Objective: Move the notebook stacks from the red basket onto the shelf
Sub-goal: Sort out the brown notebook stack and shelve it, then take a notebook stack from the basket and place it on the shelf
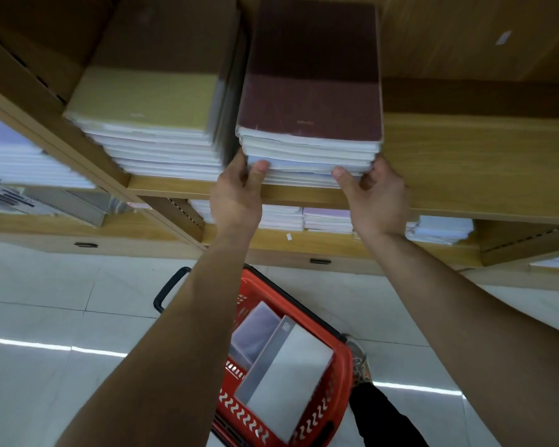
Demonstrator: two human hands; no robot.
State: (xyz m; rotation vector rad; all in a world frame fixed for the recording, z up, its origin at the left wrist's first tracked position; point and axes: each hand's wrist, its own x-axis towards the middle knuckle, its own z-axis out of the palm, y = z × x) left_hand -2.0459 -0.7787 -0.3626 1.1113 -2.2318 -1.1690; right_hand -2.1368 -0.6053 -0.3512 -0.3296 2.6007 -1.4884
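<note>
Notebooks in a red stack (310, 91) are set at the front edge of the shelf (465, 175), just beside a yellow stack (149, 101). The red stack is held at its two front corners. The left grip (238, 195) is curled round the left corner and the right grip (373, 195) round the right. Grey notebooks (288, 375) are seen in the basket (346, 375) on the floor below.

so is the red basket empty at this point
No, the red basket holds two wrapped notebook packs, while the left hand and right hand grip the maroon-topped stack on the shelf.
</note>
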